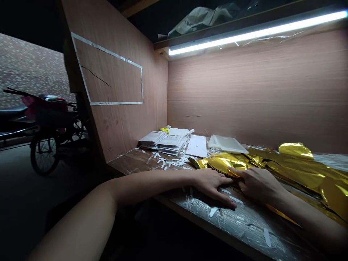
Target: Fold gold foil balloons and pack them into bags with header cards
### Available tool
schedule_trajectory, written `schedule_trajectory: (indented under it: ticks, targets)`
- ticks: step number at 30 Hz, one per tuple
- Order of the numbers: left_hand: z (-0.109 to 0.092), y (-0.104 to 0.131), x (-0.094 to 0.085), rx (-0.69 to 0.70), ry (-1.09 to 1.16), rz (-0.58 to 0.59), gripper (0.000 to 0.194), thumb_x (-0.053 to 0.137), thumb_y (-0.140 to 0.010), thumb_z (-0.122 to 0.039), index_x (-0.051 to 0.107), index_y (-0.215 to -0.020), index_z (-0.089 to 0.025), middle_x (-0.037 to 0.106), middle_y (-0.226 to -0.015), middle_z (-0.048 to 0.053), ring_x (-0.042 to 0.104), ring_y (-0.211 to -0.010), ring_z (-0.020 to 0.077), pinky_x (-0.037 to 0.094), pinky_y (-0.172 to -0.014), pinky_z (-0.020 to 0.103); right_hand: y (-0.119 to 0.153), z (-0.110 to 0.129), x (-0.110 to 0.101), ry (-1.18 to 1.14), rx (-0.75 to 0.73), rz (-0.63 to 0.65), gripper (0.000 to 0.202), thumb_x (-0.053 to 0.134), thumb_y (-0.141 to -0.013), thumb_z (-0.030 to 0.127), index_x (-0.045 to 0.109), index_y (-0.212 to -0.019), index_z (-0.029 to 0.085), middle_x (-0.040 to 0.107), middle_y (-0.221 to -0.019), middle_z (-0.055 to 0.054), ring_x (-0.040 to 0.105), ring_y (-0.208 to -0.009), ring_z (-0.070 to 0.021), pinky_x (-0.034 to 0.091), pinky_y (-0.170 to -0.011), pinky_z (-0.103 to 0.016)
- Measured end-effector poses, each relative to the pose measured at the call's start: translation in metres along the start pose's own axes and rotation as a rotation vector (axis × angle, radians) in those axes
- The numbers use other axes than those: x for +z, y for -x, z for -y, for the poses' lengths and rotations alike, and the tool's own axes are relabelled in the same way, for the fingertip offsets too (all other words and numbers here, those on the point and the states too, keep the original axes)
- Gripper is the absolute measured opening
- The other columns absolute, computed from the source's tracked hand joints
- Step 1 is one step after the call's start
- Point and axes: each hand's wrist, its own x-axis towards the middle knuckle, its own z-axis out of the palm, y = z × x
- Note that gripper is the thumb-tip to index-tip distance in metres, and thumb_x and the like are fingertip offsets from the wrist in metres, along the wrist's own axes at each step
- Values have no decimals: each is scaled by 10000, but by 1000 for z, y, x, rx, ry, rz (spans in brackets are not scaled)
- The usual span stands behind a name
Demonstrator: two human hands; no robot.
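Note:
My left hand (213, 184) lies palm down on the worktop, its fingers and thumb spread, fingertips at the near edge of a shiny flat gold foil piece (221, 162) with a rounded outline. From the right, my right hand (258, 184) reaches in. Its index finger stretches out onto that foil and touches it, while the other fingers curl under and are partly hidden. Nothing shows gripped in either hand. More gold foil sheets (301, 177) spread out to the right, beyond my right forearm.
Stacks of white printed cards (171, 142), a white sheet (197, 146) and a clear plastic packet (227, 144) sit toward the back. Small white strips (160, 159) litter the worktop (231, 217). A plywood side panel (122, 123) stands left; a light tube (258, 32) hangs overhead.

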Motion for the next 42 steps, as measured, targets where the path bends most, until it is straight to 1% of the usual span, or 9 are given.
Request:
schedule_trajectory:
  ticks: [4,8,13,16,20,25,29,37,42]
  targets:
    - [2,-1,2,-41,37,-22,1020,541,-823,-820,468,-1494,-54,599,-1409,229,589,-1270,399,469,-1051,459,5,-2,11,-30,6,-33,565,487,-866,246,637,-1410,257,785,-870,-116,730,-779,-307,461,-677,-363]
    - [7,-1,3,-68,173,-123,877,613,-781,-816,643,-1301,-111,707,-1204,170,671,-1072,338,513,-923,415,5,-5,14,-39,-27,-85,518,512,-854,242,685,-1342,259,780,-839,-114,716,-730,-299,432,-640,-356]
    - [25,-5,5,-306,660,-470,666,492,-923,-728,722,-1120,-135,735,-1036,94,679,-937,231,516,-824,335,7,-7,14,13,-129,-153,313,510,-850,211,786,-998,201,743,-693,-100,667,-565,-245,345,-543,-326]
    - [38,-9,9,-447,858,-712,635,526,-931,-676,686,-1172,-111,734,-1028,107,676,-898,211,522,-797,309,9,-8,14,29,-188,-253,448,511,-854,194,738,-1238,234,759,-715,-74,686,-577,-242,362,-544,-311]
    - [47,-13,13,-674,910,-927,652,808,-775,-468,618,-1297,-126,738,-1056,115,677,-885,207,528,-789,286,10,-7,15,50,-213,-276,534,530,-856,217,675,-1365,294,766,-716,-57,707,-596,-255,386,-541,-309]
    - [50,-17,15,-715,939,-905,581,841,-702,-191,648,-1248,-138,749,-896,73,678,-739,171,531,-690,255,9,-7,14,24,-224,-180,554,548,-809,204,702,-1336,276,765,-740,-78,713,-642,-255,408,-562,-311]
    - [55,-21,16,-718,963,-909,475,803,-731,-162,660,-1181,-115,740,-868,75,681,-731,172,525,-636,242,11,-7,6,-42,-214,-133,559,557,-782,178,722,-1310,260,767,-761,-87,707,-677,-239,438,-608,-314]
    - [60,-24,19,-662,1050,-920,520,770,-762,-137,583,-1247,-122,739,-924,84,701,-716,177,550,-615,252,13,1,-9,-86,-198,-51,576,555,-777,202,711,-1331,230,775,-802,-119,694,-686,-261,423,-623,-341]
    - [58,-23,18,-627,1067,-909,470,724,-799,-102,571,-1243,-113,735,-912,86,697,-722,171,549,-607,241,14,-2,-24,-236,-221,-57,427,546,-811,258,793,-1159,230,748,-734,-88,634,-629,-214,359,-600,-312]
